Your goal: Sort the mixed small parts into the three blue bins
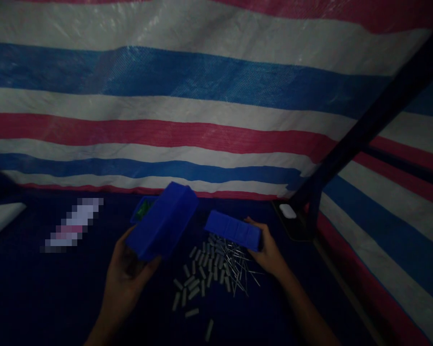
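Your left hand (128, 271) is clamped on the near end of the larger blue bin (162, 221), thumb at its near right edge; your right hand (269, 250) grips the right end of the smaller blue bin (234, 230). With each bin held by one end only, the free end could dip or twist if your grip loosens. Both bins are tilted and show you their outer faces, so you cannot tell whether anything is inside; anything left there might spill. Bringing the smaller bin down carelessly could knock the thin metal pins (240, 266) about and mix them further with the short grey cylinders (198, 276), and the dim light makes strays easy to miss.

The larger bin extends far and right from your left hand; the smaller one reaches left from your right. The pins lie just left and near of your right hand, and the cylinders spread between your hands and nearer on the table (281, 312). Beyond the larger bin, at its far left, sits another blue bin (134, 214) with green contents (143, 209), which a leftward swing could bump.
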